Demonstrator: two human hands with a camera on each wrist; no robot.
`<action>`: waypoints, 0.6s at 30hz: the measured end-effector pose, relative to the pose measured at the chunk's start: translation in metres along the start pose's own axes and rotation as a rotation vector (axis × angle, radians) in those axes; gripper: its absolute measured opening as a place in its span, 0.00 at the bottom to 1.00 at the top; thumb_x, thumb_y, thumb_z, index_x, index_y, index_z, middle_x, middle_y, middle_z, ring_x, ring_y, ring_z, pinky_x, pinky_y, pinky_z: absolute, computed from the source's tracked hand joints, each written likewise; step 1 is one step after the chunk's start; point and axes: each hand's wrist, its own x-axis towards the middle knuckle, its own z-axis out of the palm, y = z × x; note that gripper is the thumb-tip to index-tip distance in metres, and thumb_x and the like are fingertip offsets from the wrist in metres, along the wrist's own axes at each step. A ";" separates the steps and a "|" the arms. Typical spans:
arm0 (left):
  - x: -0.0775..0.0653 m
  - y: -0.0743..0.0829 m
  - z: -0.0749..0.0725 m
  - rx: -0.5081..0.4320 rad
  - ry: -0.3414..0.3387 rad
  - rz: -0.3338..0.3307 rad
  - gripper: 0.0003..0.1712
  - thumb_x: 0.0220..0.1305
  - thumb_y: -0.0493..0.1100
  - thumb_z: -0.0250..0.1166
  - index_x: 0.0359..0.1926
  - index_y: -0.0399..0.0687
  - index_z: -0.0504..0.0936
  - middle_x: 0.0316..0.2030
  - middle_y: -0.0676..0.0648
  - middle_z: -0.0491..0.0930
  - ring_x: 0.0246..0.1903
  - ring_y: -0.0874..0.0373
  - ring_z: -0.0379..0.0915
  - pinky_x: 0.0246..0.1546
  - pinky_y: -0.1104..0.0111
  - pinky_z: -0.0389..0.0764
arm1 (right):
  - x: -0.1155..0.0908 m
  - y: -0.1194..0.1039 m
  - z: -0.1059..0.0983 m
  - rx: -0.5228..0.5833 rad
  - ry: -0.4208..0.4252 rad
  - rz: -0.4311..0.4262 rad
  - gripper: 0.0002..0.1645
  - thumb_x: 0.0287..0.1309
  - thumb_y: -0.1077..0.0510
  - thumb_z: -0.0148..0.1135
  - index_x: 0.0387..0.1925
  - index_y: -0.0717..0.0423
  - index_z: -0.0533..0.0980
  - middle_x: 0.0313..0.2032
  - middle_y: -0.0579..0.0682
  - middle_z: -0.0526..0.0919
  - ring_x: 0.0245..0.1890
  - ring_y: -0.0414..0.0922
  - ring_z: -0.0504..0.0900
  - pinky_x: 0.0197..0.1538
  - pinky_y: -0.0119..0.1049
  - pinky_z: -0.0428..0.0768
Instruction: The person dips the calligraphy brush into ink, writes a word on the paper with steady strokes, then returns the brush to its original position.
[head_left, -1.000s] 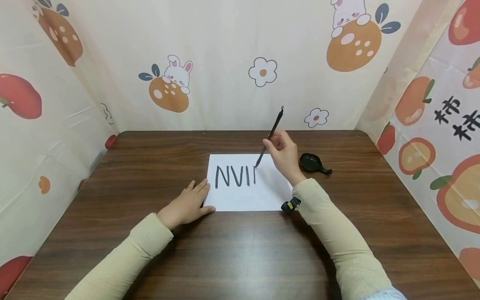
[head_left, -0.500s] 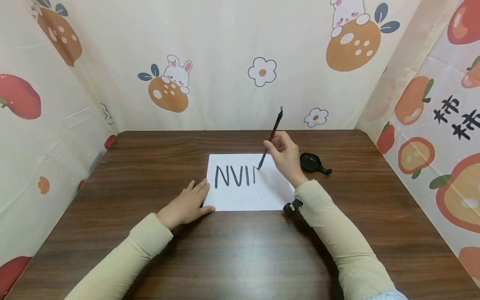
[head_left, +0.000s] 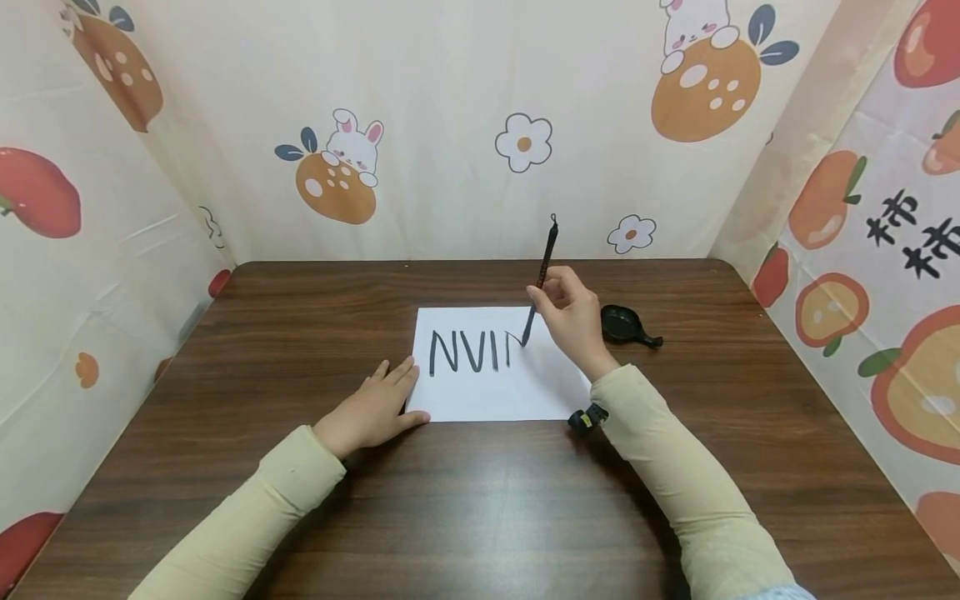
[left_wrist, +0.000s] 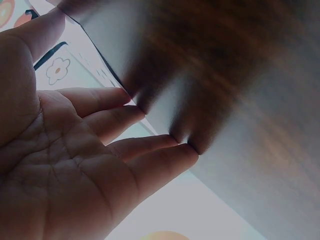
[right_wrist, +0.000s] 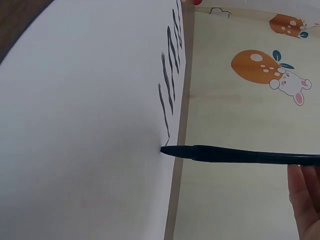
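My right hand point(head_left: 573, 321) pinches a dark writing brush point(head_left: 547, 254) between thumb and fingers, well up its shaft. The brush stands tilted, and its black tip meets the white paper point(head_left: 480, 400) at the end of a curved stroke. In the right wrist view the brush point(right_wrist: 225, 154) crosses from the right, its tip on the sheet. Black strokes on the paper read N, V, I and a partial letter with a vertical and an arc. With fingers spread and straight, my left hand point(head_left: 371, 408) rests on the sheet's left edge; its palm point(left_wrist: 60, 165) fills much of the left wrist view.
A small black pan-shaped ink dish point(head_left: 622, 324) with a short handle sits right of my right hand. The brown wooden table point(head_left: 480, 517) extends around the paper. Printed fabric curtains point(head_left: 450, 192) rise at its back and sides. A black wrist device point(head_left: 587, 417) hangs below the right sleeve.
The brush tip has moved right and down across the paper, drawing an arc from the last vertical's top. The brush has become more upright. My left hand has stayed in place.
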 end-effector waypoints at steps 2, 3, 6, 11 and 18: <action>0.000 0.000 0.000 0.001 0.001 0.003 0.45 0.68 0.59 0.60 0.73 0.33 0.58 0.75 0.35 0.52 0.71 0.25 0.46 0.66 0.36 0.59 | -0.001 -0.001 0.000 -0.010 -0.002 -0.006 0.12 0.63 0.57 0.65 0.44 0.60 0.76 0.31 0.54 0.83 0.31 0.44 0.81 0.37 0.29 0.79; 0.000 0.000 0.000 0.001 0.001 0.005 0.45 0.68 0.59 0.60 0.73 0.33 0.58 0.75 0.35 0.52 0.71 0.25 0.46 0.66 0.36 0.59 | -0.001 -0.002 0.000 -0.014 -0.003 -0.011 0.12 0.62 0.57 0.65 0.44 0.59 0.76 0.31 0.54 0.83 0.31 0.44 0.81 0.37 0.30 0.79; 0.000 -0.001 0.000 0.000 0.000 0.006 0.45 0.68 0.59 0.60 0.73 0.33 0.58 0.75 0.34 0.52 0.71 0.25 0.46 0.67 0.36 0.59 | -0.003 -0.004 0.001 -0.026 -0.007 -0.028 0.12 0.62 0.57 0.65 0.44 0.59 0.76 0.31 0.54 0.82 0.31 0.44 0.80 0.37 0.32 0.80; 0.000 -0.001 0.001 -0.001 -0.001 0.000 0.45 0.68 0.59 0.60 0.73 0.33 0.58 0.75 0.35 0.52 0.71 0.25 0.46 0.67 0.37 0.59 | -0.006 -0.007 0.003 -0.041 -0.015 -0.062 0.12 0.62 0.57 0.66 0.44 0.59 0.75 0.31 0.55 0.83 0.31 0.45 0.81 0.36 0.35 0.82; 0.001 -0.001 0.001 -0.001 0.001 0.000 0.45 0.68 0.59 0.60 0.73 0.33 0.58 0.75 0.35 0.52 0.71 0.25 0.46 0.66 0.36 0.59 | -0.010 -0.011 0.005 -0.058 -0.030 -0.086 0.13 0.61 0.59 0.66 0.45 0.59 0.75 0.32 0.56 0.84 0.31 0.47 0.83 0.35 0.40 0.84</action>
